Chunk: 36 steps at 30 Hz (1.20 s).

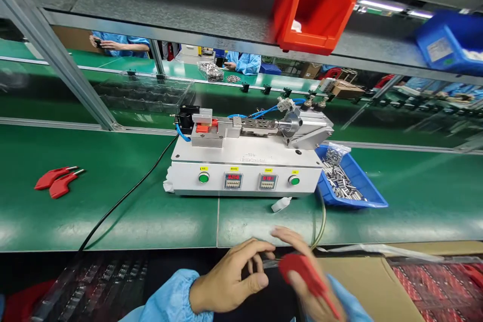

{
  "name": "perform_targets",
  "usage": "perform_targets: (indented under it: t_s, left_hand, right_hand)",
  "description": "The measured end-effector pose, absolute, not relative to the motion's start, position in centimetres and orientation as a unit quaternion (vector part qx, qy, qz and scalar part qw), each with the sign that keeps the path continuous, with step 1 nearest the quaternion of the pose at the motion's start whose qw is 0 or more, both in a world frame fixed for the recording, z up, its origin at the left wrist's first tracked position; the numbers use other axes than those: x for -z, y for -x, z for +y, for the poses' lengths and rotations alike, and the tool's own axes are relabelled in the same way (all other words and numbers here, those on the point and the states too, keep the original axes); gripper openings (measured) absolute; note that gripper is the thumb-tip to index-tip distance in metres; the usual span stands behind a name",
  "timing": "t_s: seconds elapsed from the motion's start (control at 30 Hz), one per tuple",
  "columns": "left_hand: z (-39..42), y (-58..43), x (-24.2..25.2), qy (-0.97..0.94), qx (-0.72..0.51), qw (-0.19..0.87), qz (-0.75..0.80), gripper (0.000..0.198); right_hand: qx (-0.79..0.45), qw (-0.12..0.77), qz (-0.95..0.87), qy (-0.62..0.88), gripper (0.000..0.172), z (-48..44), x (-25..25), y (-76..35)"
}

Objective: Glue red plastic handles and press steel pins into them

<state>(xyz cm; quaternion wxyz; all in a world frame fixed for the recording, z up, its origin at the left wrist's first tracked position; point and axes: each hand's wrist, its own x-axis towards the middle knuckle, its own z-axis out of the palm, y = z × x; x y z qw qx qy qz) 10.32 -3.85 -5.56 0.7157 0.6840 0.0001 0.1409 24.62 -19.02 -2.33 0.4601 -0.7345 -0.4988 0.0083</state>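
My left hand (234, 274) hovers at the table's near edge with its fingers curled and pinched toward my right hand; what it holds, if anything, is too small to make out. Blurred by motion, my right hand (302, 271) grips a red plastic key-shaped part (305, 271). Both hands sit below the white press machine (245, 166), which has two green buttons, two red digital displays and a red part (207, 128) seated in its fixture. Two finished red-handled keys (56, 181) lie at the left on the green mat.
A blue tray of small metal pins (349, 181) stands right of the machine. A cardboard box with red parts (433, 282) is at bottom right, a black tray (98, 282) at bottom left. Red bin (313, 5) and blue bin (449, 43) overhead. Other workers sit beyond.
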Motion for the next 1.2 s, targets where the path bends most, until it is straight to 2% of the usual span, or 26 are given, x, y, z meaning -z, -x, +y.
perform_targets:
  t_s: [0.17,0.3,0.4,0.5,0.63,0.73,0.83,0.87,0.9,0.97,1.0,1.1,1.2]
  left_hand:
    - [-3.5,-8.8,6.6,-0.634,-0.174,0.746,0.11,0.044]
    - [-1.0,-6.4,7.3,-0.665,-0.214,0.687,0.2,0.04]
    - [0.0,-5.9,7.0,-0.696,-0.174,0.666,0.206,0.039]
    - [0.2,-6.5,6.7,-0.714,-0.134,0.662,0.183,0.042]
    - [0.6,-7.3,6.3,-0.737,-0.147,0.638,0.167,0.04]
    - [1.5,-7.3,6.4,-0.745,-0.16,0.624,0.176,0.04]
    - [2.5,-7.3,7.0,-0.711,-0.168,0.65,0.209,0.044]
    - [2.8,-7.5,7.3,-0.692,-0.168,0.667,0.221,0.046]
    - [2.9,-7.6,7.6,-0.671,-0.166,0.684,0.232,0.048]
    - [3.1,-8.1,8.2,-0.634,-0.159,0.715,0.247,0.052]
    - [3.0,-8.4,8.5,-0.622,-0.158,0.725,0.25,0.053]
    - [2.8,-8.8,8.9,-0.608,-0.165,0.734,0.253,0.054]
    - [2.4,-8.7,9.3,-0.603,-0.167,0.739,0.25,0.051]
  right_hand:
    - [-0.177,0.499,-0.538,0.655,0.052,-14.6,2.8,-22.0]
    - [-0.209,0.522,-0.464,0.685,0.036,-13.5,3.1,-22.2]
    - [-0.241,0.504,-0.449,0.697,0.044,-13.9,3.1,-22.9]
    - [-0.269,0.485,-0.469,0.687,0.046,-14.3,2.8,-23.1]
    - [-0.223,0.488,-0.467,0.703,0.045,-15.0,2.6,-23.5]
    - [-0.124,0.53,-0.406,0.734,0.044,-16.2,3.0,-24.8]
    - [0.048,0.592,-0.284,0.753,0.023,-17.3,3.9,-27.2]
    - [0.091,0.602,-0.252,0.752,0.027,-17.6,4.4,-28.2]
    - [0.11,0.603,-0.236,0.754,0.044,-17.8,4.9,-29.1]
    - [0.073,0.582,-0.245,0.772,0.072,-18.0,6.0,-30.7]
    - [0.035,0.562,-0.26,0.785,0.076,-17.9,6.5,-31.3]
    - [-0.04,0.5,-0.297,0.812,0.061,-17.3,7.7,-32.4]
    - [-0.036,0.486,-0.315,0.814,0.051,-16.4,8.3,-32.6]
